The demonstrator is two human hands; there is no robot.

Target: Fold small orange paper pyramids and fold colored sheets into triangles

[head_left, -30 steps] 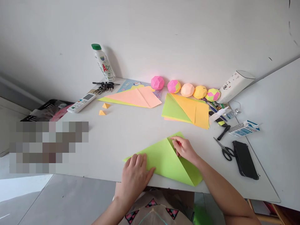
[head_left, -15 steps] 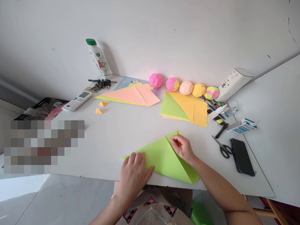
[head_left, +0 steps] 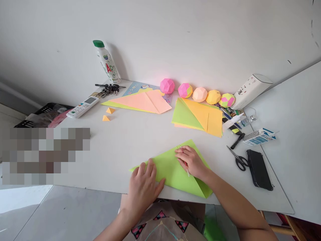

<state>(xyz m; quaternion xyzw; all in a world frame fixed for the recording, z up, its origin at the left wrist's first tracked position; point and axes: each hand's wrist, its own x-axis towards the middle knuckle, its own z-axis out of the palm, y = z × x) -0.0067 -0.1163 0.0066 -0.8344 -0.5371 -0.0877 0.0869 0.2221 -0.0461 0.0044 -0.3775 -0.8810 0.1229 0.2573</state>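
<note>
A folded sheet of green paper (head_left: pixel 170 167) lies at the table's front edge, its long point toward the left. Flat on its left part rests my left hand (head_left: pixel 144 179), fingers stretched and thumb out to the side, holding nothing. My right hand (head_left: pixel 191 161) is closed around a slim red pen (head_left: pixel 186 163) and rests over the upper right of the paper, by the folded flap. It covers part of the fold line.
Folded pink paper (head_left: pixel 152 102) and a green and orange stack (head_left: pixel 214 120) lie behind. Several faceted paper balls (head_left: pixel 200 94) line the wall. Scissors (head_left: pixel 240 162) and a phone (head_left: pixel 259 170) lie right; a remote (head_left: pixel 83 107), bottle (head_left: pixel 109 63) and two orange paper pyramids (head_left: pixel 106 118) left.
My right hand, with the pen, has moved left across the paper to the folded flap. My left hand has stayed in place.
</note>
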